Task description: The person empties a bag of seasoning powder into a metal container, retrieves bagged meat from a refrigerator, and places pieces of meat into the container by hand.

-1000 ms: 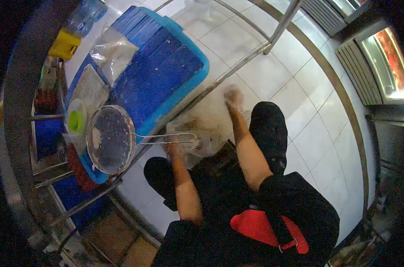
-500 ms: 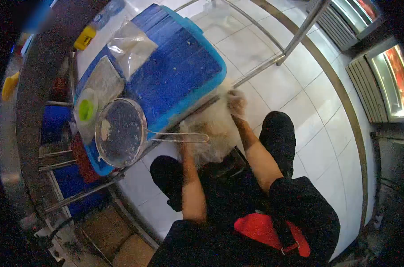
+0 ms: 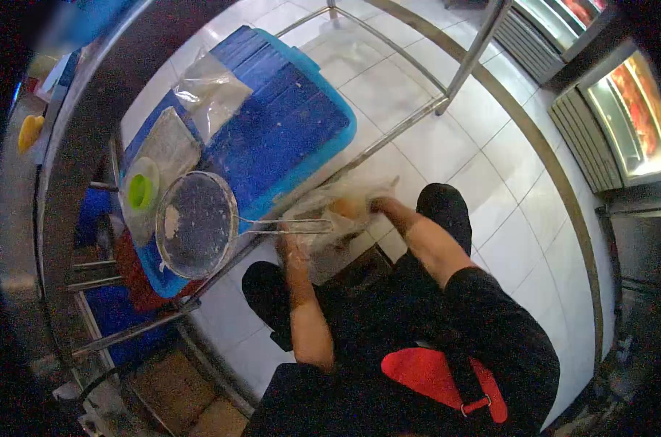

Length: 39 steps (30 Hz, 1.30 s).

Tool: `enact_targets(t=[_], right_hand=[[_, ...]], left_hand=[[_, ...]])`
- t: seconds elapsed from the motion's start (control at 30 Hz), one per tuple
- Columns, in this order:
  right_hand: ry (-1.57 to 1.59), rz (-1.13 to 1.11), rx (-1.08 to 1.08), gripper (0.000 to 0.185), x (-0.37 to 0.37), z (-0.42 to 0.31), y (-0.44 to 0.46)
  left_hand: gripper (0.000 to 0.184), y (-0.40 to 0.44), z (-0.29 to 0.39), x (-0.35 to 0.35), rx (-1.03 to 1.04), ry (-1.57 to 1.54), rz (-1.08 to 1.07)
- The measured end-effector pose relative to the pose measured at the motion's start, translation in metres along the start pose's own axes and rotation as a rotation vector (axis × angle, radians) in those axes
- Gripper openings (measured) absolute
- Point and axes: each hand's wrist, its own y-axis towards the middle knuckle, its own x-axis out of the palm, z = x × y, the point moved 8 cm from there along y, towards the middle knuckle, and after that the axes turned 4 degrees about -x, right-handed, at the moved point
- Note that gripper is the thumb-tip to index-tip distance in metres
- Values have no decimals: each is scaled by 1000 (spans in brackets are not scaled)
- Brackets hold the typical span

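A thin, clear plastic bag (image 3: 317,202) is stretched between my two hands, low beside the blue lid. My left hand (image 3: 291,240) grips its near left side, partly covered by the film and by the sieve handle. At the bag's right end, my right hand (image 3: 380,205) has its fingers closed on the film. An orange-brown patch (image 3: 350,208) shows through the plastic; I cannot make out what it is. Just above my left hand reaches the wire handle of a round sieve (image 3: 197,224), which lies on the lid with whitish residue on its mesh.
The blue plastic lid (image 3: 279,109) also carries a clear packet (image 3: 212,95), a whitish packet (image 3: 171,142) and a tub with a green ring (image 3: 140,191). A metal frame rail (image 3: 388,138) runs beside it. Lit display cabinets (image 3: 629,109) stand at the right, beyond white floor tiles.
The bag is now flatter and more stretched out. My right hand has come down toward me, and my left hand has shifted slightly left. The view has moved a little.
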Motion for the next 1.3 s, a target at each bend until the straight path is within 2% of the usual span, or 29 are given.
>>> enact_targets(t=[0.07, 0.13, 0.2, 0.33, 0.4, 0.43, 0.47, 0.5, 0.53, 0.57, 0.63, 0.67, 0.7, 0.73, 0.77, 0.8, 0.87, 0.9, 0.93, 0.97, 1.0, 1.07, 1.13, 1.2, 1.23, 1.3], right_hand=[[-172, 124, 73, 40, -63, 14, -16], [-350, 275, 143, 41, -118, 8, -39], [-509, 450, 231, 42, -162, -10, -66], [-606, 599, 292, 42, -203, -33, -69], [-709, 636, 244, 38, -201, -43, -63], [-765, 655, 227, 36, -202, -42, -63], [-822, 670, 216, 34, -204, -39, -66], [-792, 607, 99, 31, -199, -38, -61], [-756, 536, -12, 29, -193, -38, -58], [-623, 391, -228, 25, -179, -42, -43], [-114, 46, -379, 26, -150, -35, -15], [259, -151, -307, 34, -129, -24, -4], [367, -204, -366, 39, -131, -26, -3], [477, -265, -419, 44, -133, -27, -2], [298, -192, -588, 45, -152, -35, -19], [769, -119, -575, 46, -182, -34, -50], [1501, 146, -525, 44, -229, -26, -123], [1760, 314, -504, 41, -249, -24, -158], [1425, 443, -312, 38, -234, -10, -163], [1093, 505, -101, 36, -220, 4, -168], [907, 455, -4, 35, -221, 2, -201], [879, 294, -65, 33, -243, -30, -282], [925, 185, -158, 32, -277, -76, -369], [991, 168, -223, 33, -339, -119, -456], [793, 29, -145, 39, -432, -162, -516], [905, 2, -40, 38, -495, -173, -580]], left_hand=[[44, -10, 50, 24, 244, 654, -15], [47, -25, 44, 37, -125, 181, 40], [49, -29, 36, 44, -169, 8, 28], [43, -6, 36, 25, 411, 280, -100], [41, -14, 44, 23, 337, 155, -79], [42, -29, 62, 39, 122, -43, -34], [43, -28, 51, 42, 12, -140, -20], [44, -27, 38, 43, -96, -242, 5], [45, -3, 0, 21, -85, -247, 9], [47, 11, -24, 1, -67, -250, 18], [44, 2, -15, 0, 148, -22, 4], [43, -14, -12, 0, 171, 107, 17], [43, -29, -9, 0, 195, 235, 34], [45, -43, -1, 2, 184, 546, 70], [46, -60, 5, 5, 94, 919, 62], [48, -77, 8, 12, -17, 1474, -58], [53, -141, 7, 26, -31, 2553, -612], [56, -165, 20, 43, 30, 2801, -826], [59, -186, 44, 75, 112, 2892, -937], [61, -213, 68, 99, 130, 2812, -964], [63, -232, 98, 134, 161, 2685, -903], [66, -278, 166, 211, 240, 2430, -824], [69, -325, 230, 289, 338, 2270, -853], [73, -371, 291, 367, 463, 2177, -933], [75, -394, 318, 404, 537, 2155, -977], [79, -431, 367, 473, 694, 2117, -1048]])
